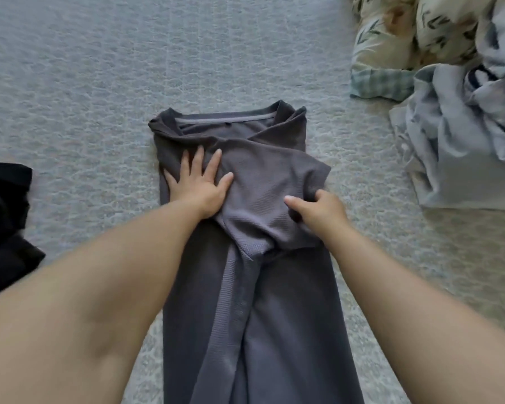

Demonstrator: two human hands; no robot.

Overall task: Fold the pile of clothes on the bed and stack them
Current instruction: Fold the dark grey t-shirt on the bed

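At the far left edge of the bed [85, 68], one black garment [5, 225] lies crumpled, partly cut off by the frame. The bed is covered in a pale blue-grey textured spread that fills the whole view.

In the middle lies one dark grey shirt [245, 287], stretched lengthwise with its collar at the far end and its body running toward me. Both of its sides are folded inward, so it forms a long narrow strip, with a sleeve draped across the chest.

My left hand [200, 185] rests flat on the left part of the chest, its fingers [213, 161] spread and straight, pressing the cloth down. My right hand [318, 212] sits just to the right, its fingers curled and pinching the edge of the folded-over sleeve. My two bare forearms reach in from the near edge.

At the far right, well apart from the shirt, one heap of unfolded clothes [464, 147] lies in pale blue and white. Behind it, at the far right corner, is one leaf-patterned pillow [405, 39].
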